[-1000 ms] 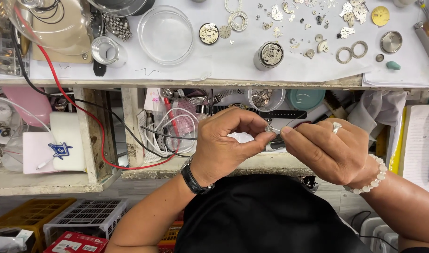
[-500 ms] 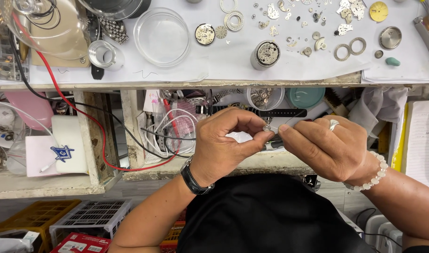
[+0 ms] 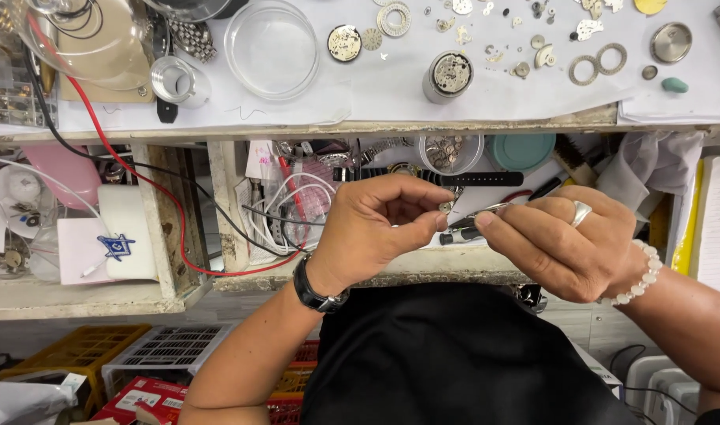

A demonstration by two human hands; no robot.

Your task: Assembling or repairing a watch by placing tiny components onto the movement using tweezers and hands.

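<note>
Bench: white paper-covered worktop (image 3: 360, 102) along the top of the view, with an open wooden drawer (image 3: 391, 271) below it and the person's dark lap nearest the camera. Places below are given from the drawer.

Far left of the drawer: red cable (image 3: 151, 185) running down from the worktop past a pink and white card with a blue emblem (image 3: 112, 248).

Above the drawer, left: clear round glass dish (image 3: 272, 49) on the paper; further right a short metal cylinder holding a watch movement (image 3: 448, 76), then loose flat metal rings (image 3: 598, 61) and small plates.

Inside the drawer: tangle of white wires (image 3: 285, 212), a clear round cup of small metal parts (image 3: 450, 153), a teal round lid (image 3: 521, 151), and a black watch strap (image 3: 486, 179) lying crosswise.

Left hand (image 3: 372, 228): black wristwatch on the wrist, raised over the drawer's front edge, thumb and forefinger pinched shut on a tiny round metal part (image 3: 446, 208).

Tiny part: at the left fingertips, just left of the tool tip and touching or nearly touching it; too small to tell which.

Right hand (image 3: 564, 240): silver ring, white bead bracelet, fingers closed around slim metal tweezers (image 3: 486, 211).

Tweezers' long axis: nearly level, tip pointing left at the part.

Nearer hand: the left, which already grips the part.
</note>
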